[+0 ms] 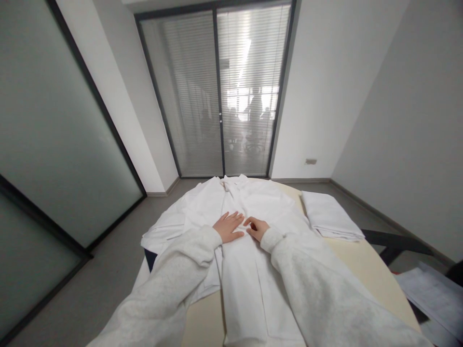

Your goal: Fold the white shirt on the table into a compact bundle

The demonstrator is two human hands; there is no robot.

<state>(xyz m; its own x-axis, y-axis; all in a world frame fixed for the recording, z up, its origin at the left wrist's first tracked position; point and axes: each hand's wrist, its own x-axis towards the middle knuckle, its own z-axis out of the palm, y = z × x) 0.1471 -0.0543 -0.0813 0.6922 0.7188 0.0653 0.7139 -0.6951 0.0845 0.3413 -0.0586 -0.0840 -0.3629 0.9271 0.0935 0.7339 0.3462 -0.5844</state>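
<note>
Two light grey fleece sleeves (170,284) fill the near edge of the frame, reaching forward over a white cotton coat-like garment (249,289) spread lengthwise on a pale cream table (365,270). The garment is laid down the table's middle, collar end far, hem end near, with one sleeve of it draped off the left side. The left hand (228,226) is pressed flat on the cloth, fingers spread wide and pointing right; nothing is held in it. The right hand (257,227), just beside it, is curled narrow, its fingertips pinching or pressing the fabric at the front opening; whether a fold or a button is actually gripped cannot be told.

The step in hand is judged to be the smoothing or closing of the garment's front before it is folded. The next move would call for the cloth to be kept flat under the left palm while the front edges are drawn even, with care that the hanging sleeve is not dragged off the table.

To the right, a folded white cloth stack (331,217) is seen on the table's far right part. Beyond it, a dark chair (398,243) and loose white papers (430,289) are seen. Blind-covered glass doors (217,96) close the far wall.
</note>
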